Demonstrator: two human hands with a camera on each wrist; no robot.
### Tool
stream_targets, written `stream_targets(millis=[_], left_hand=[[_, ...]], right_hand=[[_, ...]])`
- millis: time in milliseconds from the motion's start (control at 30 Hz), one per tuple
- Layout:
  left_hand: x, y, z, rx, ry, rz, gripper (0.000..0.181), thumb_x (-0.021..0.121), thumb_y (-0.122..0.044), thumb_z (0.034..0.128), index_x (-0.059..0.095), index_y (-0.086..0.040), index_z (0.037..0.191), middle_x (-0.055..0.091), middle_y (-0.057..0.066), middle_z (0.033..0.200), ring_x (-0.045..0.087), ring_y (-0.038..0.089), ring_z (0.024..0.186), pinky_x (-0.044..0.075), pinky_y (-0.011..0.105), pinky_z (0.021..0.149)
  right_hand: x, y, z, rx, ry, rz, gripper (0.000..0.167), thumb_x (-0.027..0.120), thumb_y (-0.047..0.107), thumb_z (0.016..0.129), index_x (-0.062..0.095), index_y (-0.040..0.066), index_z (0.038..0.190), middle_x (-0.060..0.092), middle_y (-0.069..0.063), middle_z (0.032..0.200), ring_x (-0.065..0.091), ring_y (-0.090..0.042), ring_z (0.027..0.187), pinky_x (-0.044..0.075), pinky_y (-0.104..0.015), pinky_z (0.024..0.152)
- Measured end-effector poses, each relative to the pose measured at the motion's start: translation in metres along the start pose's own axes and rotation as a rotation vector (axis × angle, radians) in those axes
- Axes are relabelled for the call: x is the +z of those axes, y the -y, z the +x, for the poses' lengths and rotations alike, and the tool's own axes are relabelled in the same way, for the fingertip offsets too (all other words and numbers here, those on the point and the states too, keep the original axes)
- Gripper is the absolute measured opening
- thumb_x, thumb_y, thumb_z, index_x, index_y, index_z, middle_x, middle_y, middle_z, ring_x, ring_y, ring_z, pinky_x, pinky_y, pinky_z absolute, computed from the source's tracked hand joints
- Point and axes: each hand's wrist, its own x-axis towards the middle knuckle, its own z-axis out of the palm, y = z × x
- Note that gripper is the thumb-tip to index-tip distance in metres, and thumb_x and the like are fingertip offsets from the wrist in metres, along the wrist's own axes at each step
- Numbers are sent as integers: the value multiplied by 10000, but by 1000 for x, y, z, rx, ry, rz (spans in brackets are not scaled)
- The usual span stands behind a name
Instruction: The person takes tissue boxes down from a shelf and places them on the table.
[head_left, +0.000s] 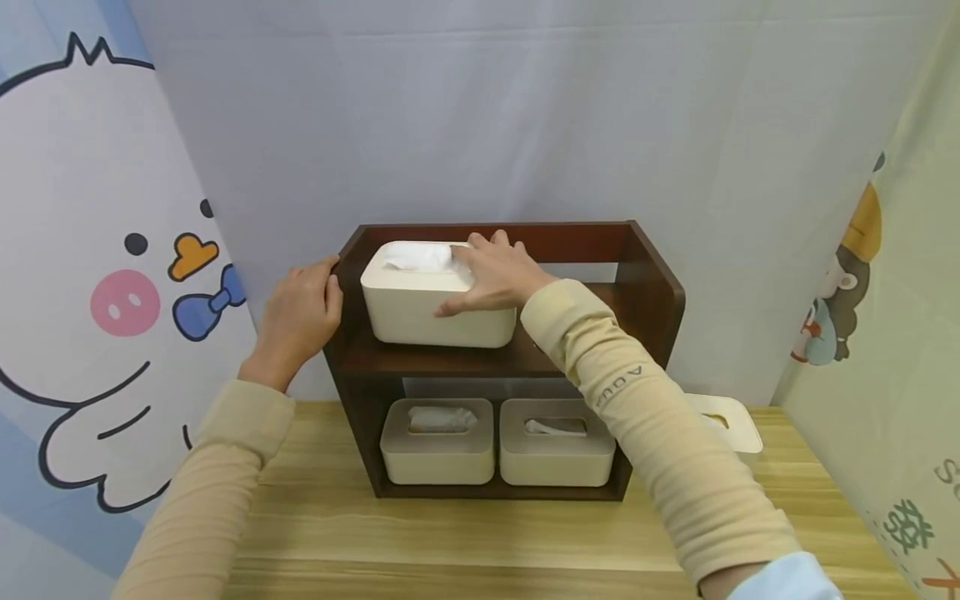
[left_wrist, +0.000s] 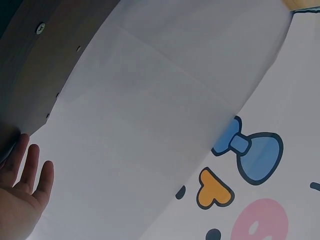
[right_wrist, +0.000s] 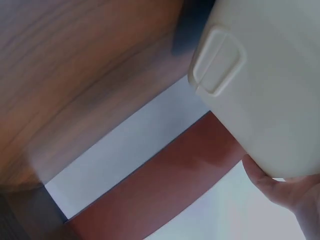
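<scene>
Cream tissue box (head_left: pixel 405 317) is at the left of the upper shelf (head_left: pixel 450 360), gripped by the right hand (head_left: pixel 498 271); placing it seems underway, so next calls for settling it level, then release. The left hand (head_left: pixel 300 308), fingers extended, touches the brown rack (head_left: pixel 651 300).

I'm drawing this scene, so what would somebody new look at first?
Probably the big white cartoon bird with a pink cheek and blue bow, at the far left. Next, the dark brown shelf in the middle: the left hand touches its left side, and the right hand grips a cream tissue box at its upper level.
</scene>
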Motion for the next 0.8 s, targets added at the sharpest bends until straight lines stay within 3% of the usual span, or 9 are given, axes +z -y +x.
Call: stream_targets(millis=[167, 433, 800], left_hand=[[0, 2, 0, 0, 1, 3, 393, 360, -169, 948, 534, 49, 1225, 595, 240, 1153, 552, 426, 977, 438, 557, 832], [-2, 1, 0, -18, 9, -13, 399, 349, -177, 957, 524, 43, 1241, 588, 240, 1161, 547, 423, 978, 437, 554, 846], [0, 0, 0, -9, 3, -15, 396, 347, -170, 954, 529, 46, 1232, 593, 244, 1146, 549, 424, 973, 437, 554, 839]], right_hand=[[-11, -8, -5, 15, -1, -3, 920, 555, 741, 656, 371, 218, 1391, 351, -77, 1409, 325, -366, 1215, 335, -516, 921], [-35, -27, -18, 50, -31, 0, 927, 575, 729, 646, 368, 219, 1392, 378, -89, 1397, 362, -328, 1110, 346, -497, 898], [-70, -61, -39, 118, -42, -28, 964, 577, 711, 664, 328, 164, 1417, 379, -119, 1377, 349, -364, 1144, 357, -534, 891]])
